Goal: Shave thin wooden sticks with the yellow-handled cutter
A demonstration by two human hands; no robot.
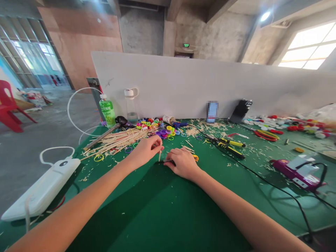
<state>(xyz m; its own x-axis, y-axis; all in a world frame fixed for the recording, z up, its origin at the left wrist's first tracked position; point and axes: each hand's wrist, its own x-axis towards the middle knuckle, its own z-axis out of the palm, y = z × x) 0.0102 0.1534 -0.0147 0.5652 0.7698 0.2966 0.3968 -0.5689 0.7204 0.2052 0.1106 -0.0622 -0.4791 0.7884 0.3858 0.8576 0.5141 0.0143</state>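
Note:
My left hand (147, 148) pinches a thin wooden stick (160, 154) and holds it upright, its lower end near the green table cover (157, 210). My right hand (183, 162) rests beside it with fingers curled, pressing a small dark piece (168, 161) to the cover; I cannot make out what that piece is. An orange ring (196, 158) peeks out behind the right hand. A heap of wooden sticks (118, 140) lies to the left of both hands.
Several coloured rings (162, 131) lie behind the hands. A hammer (107, 132), a green bottle (107, 111), yellow-handled pliers (229, 145), a white power bank (42, 189), a purple device (296, 171) with black cable, a phone (212, 112) and a white partition (210, 84) surround them.

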